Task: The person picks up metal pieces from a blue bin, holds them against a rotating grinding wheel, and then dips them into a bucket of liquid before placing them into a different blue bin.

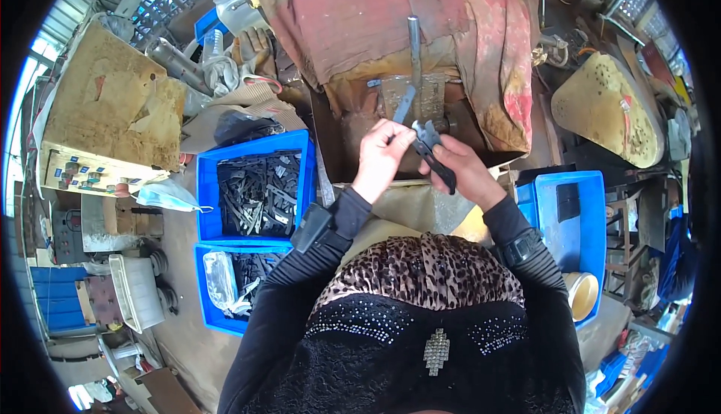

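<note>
My right hand (466, 167) is wrapped round a dark hand tool (433, 147) that looks like pliers, with black handles and bare metal at its upper end. Close to that metal end, the fingers of my left hand (381, 157) are pinched together; what lies between them is too small to make out. A flat grey metal strip with a hole (405, 104) rises just beyond my left fingertips, and I cannot tell whether they touch it. Both hands are above the near edge of an open box-like machine housing (338, 125), where a metal bar (414, 46) stands upright.
A stained reddish cloth (368, 16) drapes over the housing. On the left, a blue bin (201, 196) holds many dark metal pieces, with another blue bin (203, 286) nearer me. A blue tub (541, 203) with a cream container (582, 296) stands right. A control box (113, 98) is far left.
</note>
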